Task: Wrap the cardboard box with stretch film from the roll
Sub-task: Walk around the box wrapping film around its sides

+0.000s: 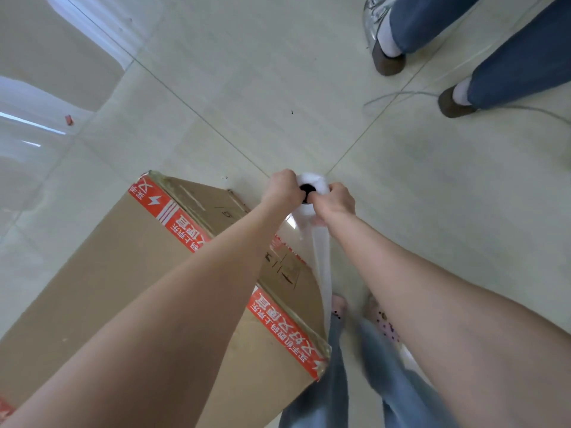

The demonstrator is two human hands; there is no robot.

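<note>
Looking down over both outstretched forearms, the roll (312, 183) of stretch film is seen end-on, its dark core hole facing the camera. It is held up off the floor (417, 217), just past the far right edge of the cardboard box (117, 273).

- Left hand (282, 189): clamped on the left side of the roll, fingers (290, 177) curled tight around it.
- Right hand (337, 200): clamped on the right side, fingers curled round the roll in the same way. How far they wrap behind it cannot be told; that side is hidden.
- Film (321, 270): a bunched white band is drawn from the roll down between the forearms to the box's near right corner. A glossy sheen is seen on the box side just below the roll.
- Box: stood on the tiled floor, left of and below the hands, partly covered by the left forearm. Red printed tape (173, 217) is run along its top edge.
- The wearer's jeans (336, 381) and dotted footwear (383, 322) are visible right beside the box's near corner.

Other items: a second person's legs (509, 69) in jeans and brown shoes (390, 64) at upper right, well apart from the box; a thin cable (401, 93) is laid on the floor near those shoes; a small red scrap (68, 119) is seen on the floor at far left.
</note>
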